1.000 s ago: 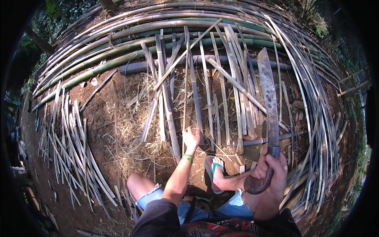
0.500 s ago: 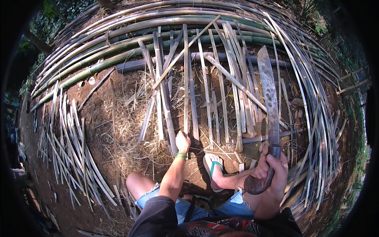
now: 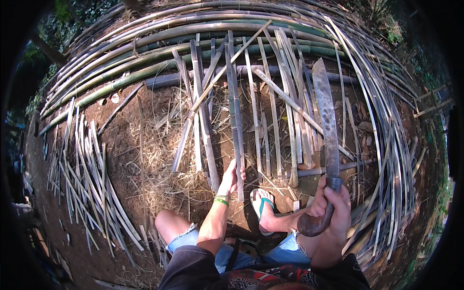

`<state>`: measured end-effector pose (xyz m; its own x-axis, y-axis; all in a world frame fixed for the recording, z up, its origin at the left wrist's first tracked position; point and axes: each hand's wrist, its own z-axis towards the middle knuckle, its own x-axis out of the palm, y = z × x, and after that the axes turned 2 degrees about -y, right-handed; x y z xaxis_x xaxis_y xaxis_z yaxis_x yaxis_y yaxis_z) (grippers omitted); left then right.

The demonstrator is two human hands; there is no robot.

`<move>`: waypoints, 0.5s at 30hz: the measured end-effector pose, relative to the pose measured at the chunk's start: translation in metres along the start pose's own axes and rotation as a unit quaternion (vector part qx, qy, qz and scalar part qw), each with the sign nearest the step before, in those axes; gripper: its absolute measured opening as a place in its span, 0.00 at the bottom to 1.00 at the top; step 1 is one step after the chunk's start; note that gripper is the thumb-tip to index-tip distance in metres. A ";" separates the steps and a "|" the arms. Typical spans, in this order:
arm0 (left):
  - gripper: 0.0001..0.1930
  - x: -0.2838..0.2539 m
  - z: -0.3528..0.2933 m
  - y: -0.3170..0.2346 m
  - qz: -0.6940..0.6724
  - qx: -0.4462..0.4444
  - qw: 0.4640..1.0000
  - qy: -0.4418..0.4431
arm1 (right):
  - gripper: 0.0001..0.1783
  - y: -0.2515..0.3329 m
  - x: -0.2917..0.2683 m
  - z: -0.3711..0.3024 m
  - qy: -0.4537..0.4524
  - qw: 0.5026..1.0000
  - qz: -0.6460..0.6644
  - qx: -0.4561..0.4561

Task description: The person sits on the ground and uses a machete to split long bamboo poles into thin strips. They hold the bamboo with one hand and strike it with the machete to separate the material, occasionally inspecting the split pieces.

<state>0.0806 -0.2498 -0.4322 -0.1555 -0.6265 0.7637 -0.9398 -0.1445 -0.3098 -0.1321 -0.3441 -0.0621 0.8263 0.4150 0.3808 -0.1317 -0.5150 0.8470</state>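
My left hand is closed around the near part of a split bamboo strip, which runs away from me and rests across a dark pole. A second strip overlaps it closely; I cannot tell whether the hand grips both. In my right hand is a machete, its dark curved handle in my fist and its worn, spotted blade pointing up and away. More split bamboo strips lean on the same pole, left and right of the held one.
Long whole bamboo poles lie stacked along the far side. Bundles of thin strips lie at the left and right. Dry shavings cover the soil. My sandalled foot is between my hands.
My left hand has turned and shifted slightly right, with its strip moved against the neighbouring one. The machete has tilted slightly left; my right hand has hardly moved.
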 end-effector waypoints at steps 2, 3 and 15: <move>0.21 -0.001 0.001 0.000 0.014 0.001 1.000 0.021 | 0.12 0.001 0.002 0.000 0.000 1.000 0.008 0.005; 0.21 -0.001 0.002 0.001 0.024 0.002 1.000 0.017 | 0.12 0.001 0.002 -0.001 0.000 1.000 0.013 0.008; 0.11 0.065 -0.018 0.065 0.152 0.161 0.973 -0.064 | 0.10 0.001 0.011 0.001 0.014 1.000 0.011 0.010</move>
<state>0.0036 -0.2862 -0.3925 -0.3526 -0.7654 0.5384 -0.7089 -0.1571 -0.6876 -0.1230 -0.3407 -0.0571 0.8072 0.4249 0.4098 -0.1386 -0.5385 0.8312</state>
